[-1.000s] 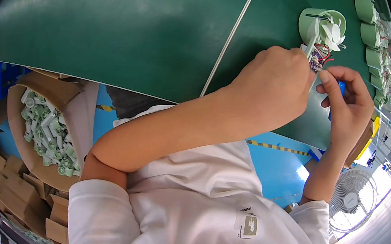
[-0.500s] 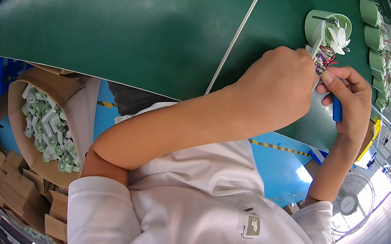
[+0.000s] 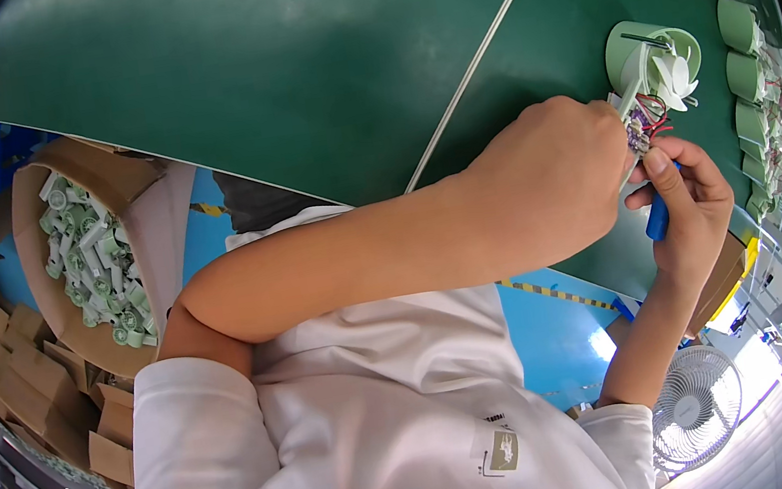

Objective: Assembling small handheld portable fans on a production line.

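My left hand [image 3: 563, 178] is closed around the handle end of a light green fan housing [image 3: 624, 56], its fingers mostly hidden behind the back of the hand. Inside the round head of the housing sits a white fan blade [image 3: 676, 78]. Below the blade a small circuit board [image 3: 638, 133] shows, with red and dark wires [image 3: 657, 116] looping from it. My right hand [image 3: 693, 199] is closed beside the board, thumb and fingers pinched together. A blue cylinder [image 3: 657, 219], which looks like a battery, is held in that hand and points downward.
A green tabletop [image 3: 304, 65] lies under the work, crossed by a pale strip [image 3: 483, 48]. Several more light green housings [image 3: 745, 75] line the right edge. On the left stands a cardboard box [image 3: 31, 238] full of green and white parts. A standing fan [image 3: 694, 410] is at lower right.
My right hand has shifted slightly left with the blue cylinder, whose lower end has swung left. The left hand and the housing stay almost in place.
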Demonstrator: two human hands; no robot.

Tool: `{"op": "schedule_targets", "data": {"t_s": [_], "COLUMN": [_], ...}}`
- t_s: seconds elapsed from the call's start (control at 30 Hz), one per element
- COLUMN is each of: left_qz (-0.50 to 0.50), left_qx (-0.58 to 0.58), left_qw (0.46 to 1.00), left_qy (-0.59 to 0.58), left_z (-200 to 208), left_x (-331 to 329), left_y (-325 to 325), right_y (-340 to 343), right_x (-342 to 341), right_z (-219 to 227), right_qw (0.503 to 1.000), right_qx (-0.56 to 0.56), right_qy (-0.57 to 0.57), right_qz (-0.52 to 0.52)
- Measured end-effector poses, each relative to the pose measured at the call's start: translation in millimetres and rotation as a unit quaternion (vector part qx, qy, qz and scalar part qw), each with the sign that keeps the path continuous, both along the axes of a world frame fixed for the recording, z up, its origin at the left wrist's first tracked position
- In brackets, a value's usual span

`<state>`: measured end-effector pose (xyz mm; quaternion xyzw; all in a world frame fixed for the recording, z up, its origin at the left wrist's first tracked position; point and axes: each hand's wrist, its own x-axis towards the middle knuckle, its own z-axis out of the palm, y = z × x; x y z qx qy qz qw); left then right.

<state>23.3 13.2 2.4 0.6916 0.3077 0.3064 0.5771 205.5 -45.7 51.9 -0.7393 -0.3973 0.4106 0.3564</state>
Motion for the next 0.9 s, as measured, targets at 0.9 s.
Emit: {"op": "schedule_targets", "data": {"t_s": [0.9], "left_qz": [-0.005], "left_qx": [0.041], "left_qw": [0.999], "left_qy": [0.0], "left_z": [-1], "left_x": [-1], "left_y": [-1], "right_y": [-1], "right_x": [-13], "right_z": [6], "right_qw": [0.909], "right_qx": [0.166], "right_qy": [-0.332], "right_qz": [0.189]}}
